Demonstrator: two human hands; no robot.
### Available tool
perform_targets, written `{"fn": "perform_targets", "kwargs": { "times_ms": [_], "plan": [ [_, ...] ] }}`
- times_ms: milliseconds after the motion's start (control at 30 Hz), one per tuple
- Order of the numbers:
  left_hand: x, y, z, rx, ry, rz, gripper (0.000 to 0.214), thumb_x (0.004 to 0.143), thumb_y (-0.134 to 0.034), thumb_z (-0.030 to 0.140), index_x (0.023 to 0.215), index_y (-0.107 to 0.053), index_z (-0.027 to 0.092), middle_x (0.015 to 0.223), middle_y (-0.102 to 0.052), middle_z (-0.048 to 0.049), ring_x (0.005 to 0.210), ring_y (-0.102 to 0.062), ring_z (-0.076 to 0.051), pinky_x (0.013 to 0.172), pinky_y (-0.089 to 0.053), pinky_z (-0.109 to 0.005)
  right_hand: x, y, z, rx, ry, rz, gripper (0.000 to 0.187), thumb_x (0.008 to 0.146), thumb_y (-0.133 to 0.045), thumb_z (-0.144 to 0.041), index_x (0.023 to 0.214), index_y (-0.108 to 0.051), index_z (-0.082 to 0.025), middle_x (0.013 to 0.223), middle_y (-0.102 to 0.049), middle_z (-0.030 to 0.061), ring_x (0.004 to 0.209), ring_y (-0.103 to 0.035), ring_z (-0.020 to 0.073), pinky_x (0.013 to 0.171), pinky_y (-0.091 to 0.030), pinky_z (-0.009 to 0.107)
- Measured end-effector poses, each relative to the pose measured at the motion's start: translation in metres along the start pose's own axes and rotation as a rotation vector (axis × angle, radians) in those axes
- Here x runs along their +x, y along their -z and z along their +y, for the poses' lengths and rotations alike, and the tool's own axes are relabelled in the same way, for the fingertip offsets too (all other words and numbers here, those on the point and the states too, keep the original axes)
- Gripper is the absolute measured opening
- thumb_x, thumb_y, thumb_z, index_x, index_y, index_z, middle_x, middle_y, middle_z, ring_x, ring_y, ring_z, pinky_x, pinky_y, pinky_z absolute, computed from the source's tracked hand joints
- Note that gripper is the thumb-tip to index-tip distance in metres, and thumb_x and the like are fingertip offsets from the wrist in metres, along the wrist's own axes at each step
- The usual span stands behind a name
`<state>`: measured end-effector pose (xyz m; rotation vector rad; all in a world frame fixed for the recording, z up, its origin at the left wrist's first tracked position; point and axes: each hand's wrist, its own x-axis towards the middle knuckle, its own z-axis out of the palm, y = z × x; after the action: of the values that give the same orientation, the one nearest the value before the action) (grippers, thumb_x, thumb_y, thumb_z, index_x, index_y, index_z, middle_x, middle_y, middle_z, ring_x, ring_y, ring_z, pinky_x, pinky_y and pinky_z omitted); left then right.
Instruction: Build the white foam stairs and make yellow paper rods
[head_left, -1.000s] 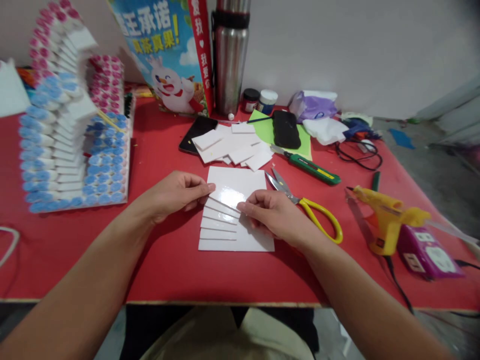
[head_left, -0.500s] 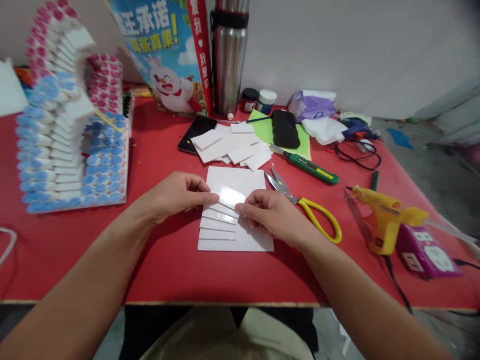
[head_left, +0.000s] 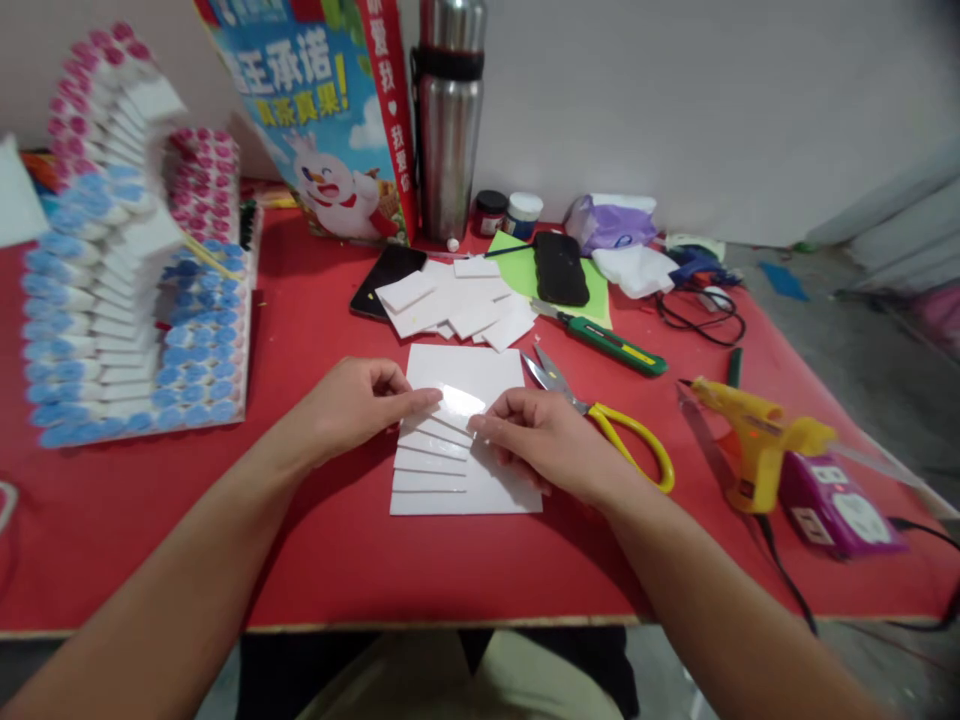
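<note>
1. Left hand and right hand are both narrow, thumbs and forefingers drawn in, holding the top strip between them, one at each end.
2. That strip slants over the left half of the white sheet, above a fan of lower strips.
3. Just beyond the sheet lies a pile of white pieces, overlapping a black phone.
4. Right of the sheet are yellow-handled scissors, and farther right a yellow glue gun beside a purple box, whose inside is hidden.
5. Well beyond the sheet stand the containers: a capped steel flask, contents hidden; a dark-lidded jar; a white-lidded jar, dark blue showing below its lid; and a purple tissue pack, with a white tissue in front.
6. Well left of the sheet stands a blue-and-pink model with stepped white pieces.
</note>
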<state>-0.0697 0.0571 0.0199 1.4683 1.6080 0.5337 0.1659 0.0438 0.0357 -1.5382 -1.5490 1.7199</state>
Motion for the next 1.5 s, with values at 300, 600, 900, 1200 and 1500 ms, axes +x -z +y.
{"fn": "perform_targets", "kwargs": {
  "times_ms": [300, 600, 900, 1200, 1500],
  "plan": [
    [0.016, 0.021, 0.005, 0.122, -0.264, 0.261, 0.024, 0.085, -0.066, 0.043, 0.091, -0.072, 0.021, 0.076, -0.069, -0.0007, 0.068, -0.059, -0.017, 0.066, -0.044, -0.029, -0.019, 0.036, -0.001, 0.09, 0.145, 0.156, 0.04, 0.089, -0.069, -0.048, 0.068, -0.049, -0.021, 0.047, -0.052, -0.0064, 0.031, -0.04, 0.0053, 0.031, -0.026, 0.017],
    [0.09, 0.005, 0.054, 0.507, -0.517, 0.188, 0.034, 0.073, -0.075, 0.043, 0.093, -0.075, 0.015, 0.101, -0.069, -0.0113, 0.09, -0.065, -0.027, 0.082, -0.049, -0.037, -0.025, 0.04, 0.029, 0.169, 0.317, 0.382, 0.044, 0.089, -0.07, -0.051, 0.066, -0.051, -0.019, 0.05, -0.05, -0.0055, 0.035, -0.038, 0.0041, 0.036, -0.023, 0.018],
    [0.113, -0.014, 0.052, 0.688, -0.58, 0.182, 0.033, 0.07, -0.078, 0.041, 0.089, -0.072, 0.014, 0.103, -0.066, -0.0161, 0.1, -0.06, -0.034, 0.089, -0.047, -0.043, -0.02, 0.037, 0.029, 0.098, 0.324, 0.368, 0.042, 0.091, -0.067, -0.05, 0.066, -0.052, -0.019, 0.051, -0.051, -0.005, 0.037, -0.038, 0.0055, 0.039, -0.025, 0.021],
    [0.072, 0.002, 0.057, 0.345, -0.511, 0.183, 0.036, 0.076, -0.072, 0.041, 0.101, -0.062, 0.017, 0.103, -0.067, -0.0086, 0.088, -0.062, -0.024, 0.078, -0.049, -0.036, -0.018, 0.036, 0.03, 0.194, 0.353, 0.381, 0.039, 0.091, -0.069, -0.05, 0.072, -0.054, -0.019, 0.057, -0.056, -0.0045, 0.039, -0.041, 0.0053, 0.038, -0.027, 0.02],
    [-0.003, -0.026, 0.062, 0.398, -1.048, 0.127, 0.028, 0.089, -0.058, 0.012, 0.117, -0.058, 0.02, 0.118, -0.063, -0.0121, 0.116, -0.058, -0.026, 0.099, -0.049, -0.041, -0.021, 0.031, 0.026, 0.278, 0.394, 0.236, 0.03, 0.09, -0.071, -0.047, 0.09, -0.067, -0.018, 0.056, -0.061, -0.003, 0.041, -0.05, 0.0095, 0.041, -0.039, 0.022]
  ]
}}
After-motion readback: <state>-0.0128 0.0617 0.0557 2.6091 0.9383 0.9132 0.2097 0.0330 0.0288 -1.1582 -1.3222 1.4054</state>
